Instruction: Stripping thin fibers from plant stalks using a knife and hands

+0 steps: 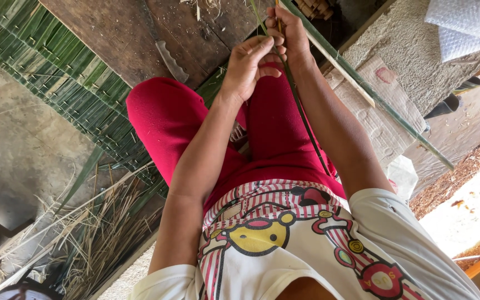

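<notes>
both hands meet above the red-trousered knees. the left hand [249,65] is curled shut around a thin green leaf strip [301,114], which runs from it down along the right thigh. the right hand [285,30] pinches the same strip just beyond. a knife [170,61] lies on the wooden board [112,33], near the left hand.
</notes>
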